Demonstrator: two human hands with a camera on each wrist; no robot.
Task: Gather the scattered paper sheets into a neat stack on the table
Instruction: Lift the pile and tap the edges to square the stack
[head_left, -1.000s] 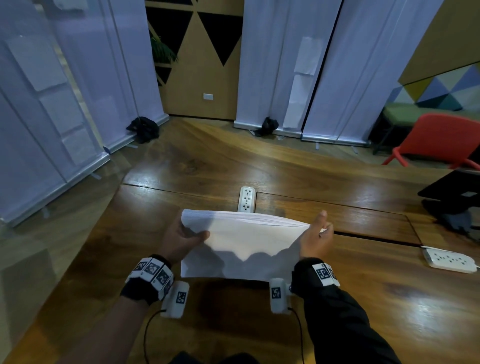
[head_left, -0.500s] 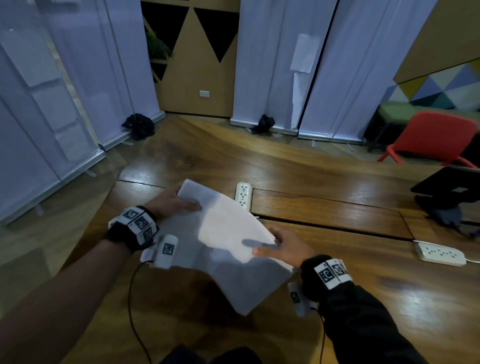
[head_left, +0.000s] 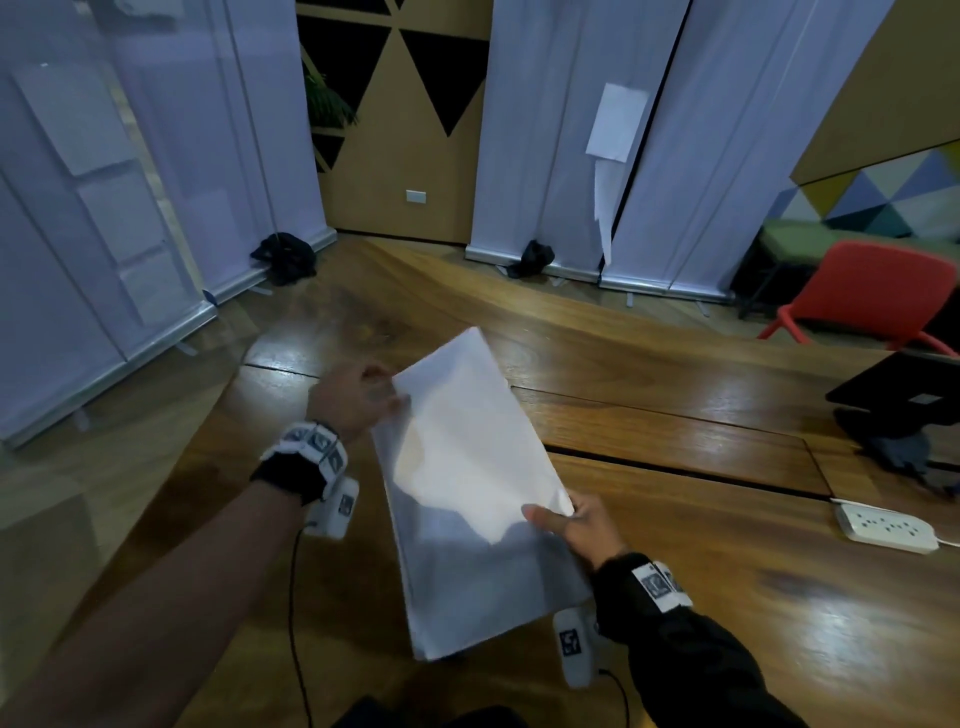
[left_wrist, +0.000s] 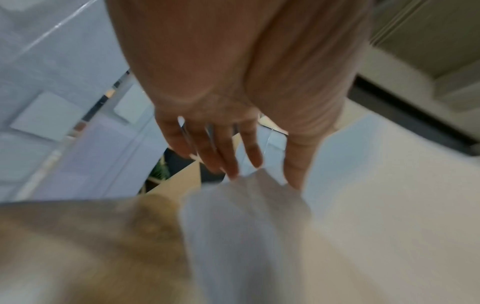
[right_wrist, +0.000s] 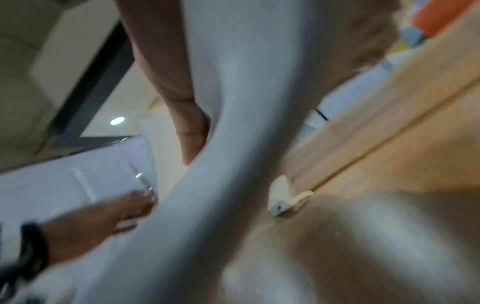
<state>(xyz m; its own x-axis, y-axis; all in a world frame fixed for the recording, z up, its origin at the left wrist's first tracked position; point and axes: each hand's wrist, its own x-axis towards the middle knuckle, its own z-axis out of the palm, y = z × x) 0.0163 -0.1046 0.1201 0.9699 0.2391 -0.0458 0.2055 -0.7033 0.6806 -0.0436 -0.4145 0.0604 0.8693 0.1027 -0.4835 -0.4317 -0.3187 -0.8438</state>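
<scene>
A stack of white paper sheets (head_left: 467, 467) is held off the wooden table (head_left: 727, 597), its long side running away from me. My right hand (head_left: 556, 519) pinches the stack's right edge, thumb on top and fingers under it; the right wrist view shows that thumb (right_wrist: 192, 139) lying on the bent stack (right_wrist: 207, 205). My left hand (head_left: 395, 402) is at the far left edge. In the blurred left wrist view its fingers (left_wrist: 233, 164) are straight and their tips touch the edge of the paper (left_wrist: 259, 236).
A white power strip (head_left: 885, 527) lies on the table at the right, with a black device (head_left: 898, 395) behind it. Another white strip (right_wrist: 283, 197) lies by the table's seam, under the stack. A red chair (head_left: 872, 296) and white banners stand beyond.
The stack has turned from lying crosswise to lengthwise. My left hand has gone forward to the far edge and straightened its fingers. My right hand has pulled back toward me, still pinching.
</scene>
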